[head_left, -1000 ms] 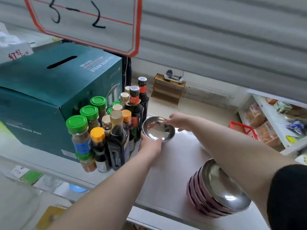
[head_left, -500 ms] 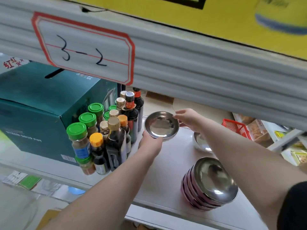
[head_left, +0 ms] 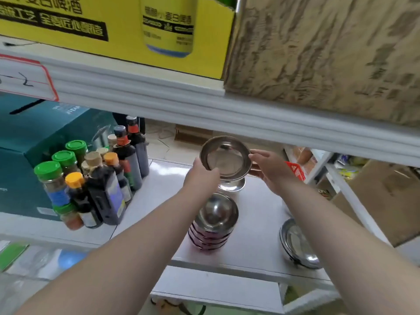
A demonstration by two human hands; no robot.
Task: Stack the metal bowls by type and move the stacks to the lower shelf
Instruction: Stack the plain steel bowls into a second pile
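Note:
A small shallow metal bowl [head_left: 225,159] is held tilted above the white shelf [head_left: 254,223], just under the upper shelf's front edge. My left hand [head_left: 201,176] grips its near-left rim and my right hand [head_left: 270,169] grips its right rim. Right below it another plain metal bowl [head_left: 234,185] rests on the shelf. Nearer to me stands a stack of several metal bowls with pink-red outsides [head_left: 213,223]. A stack of plain metal bowls [head_left: 297,244] sits at the shelf's right front, partly hidden by my right forearm.
A cluster of sauce and spice bottles [head_left: 95,178] stands on the left, beside a teal box [head_left: 34,144]. The upper shelf's white edge [head_left: 204,105] hangs low overhead, carrying a yellow carton [head_left: 118,28] and a brown box [head_left: 329,48]. A red basket [head_left: 295,170] lies behind right.
The view has tilted up and shifted left. Both hands have carried the small bowl to the right and higher, from beside the bottles to above the plain bowl on the shelf.

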